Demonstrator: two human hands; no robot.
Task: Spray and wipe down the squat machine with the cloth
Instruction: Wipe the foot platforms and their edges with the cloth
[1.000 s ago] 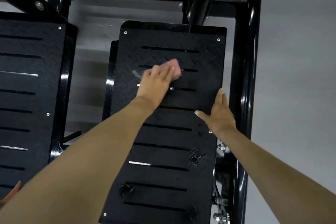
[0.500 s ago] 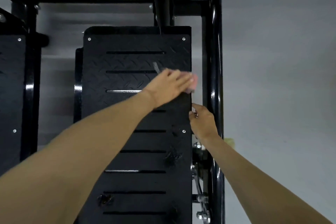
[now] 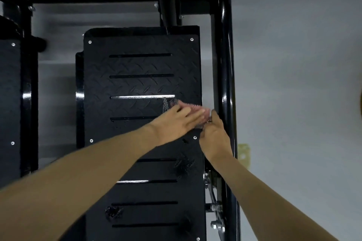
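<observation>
cloth [image 3: 186, 105], pink, pressed onto footplate [image 3: 141, 86] under flat left hand [image 3: 174, 123], fingers straight; right hand [image 3: 215, 139] curled round plate's right edge, just beside cloth; forearms outstretched.

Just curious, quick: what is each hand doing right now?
Left hand: open, fingers flat, pressing the pink cloth on the footplate.
Right hand: curled, gripping the footplate's edge.

The pink cloth [image 3: 189, 106], pressed under the left hand [image 3: 176, 123], has been swept from the middle of the footplate [image 3: 137, 68] to its right edge, round which the right hand [image 3: 215, 139], earlier laid flat on the footplate, has been curled.
</observation>
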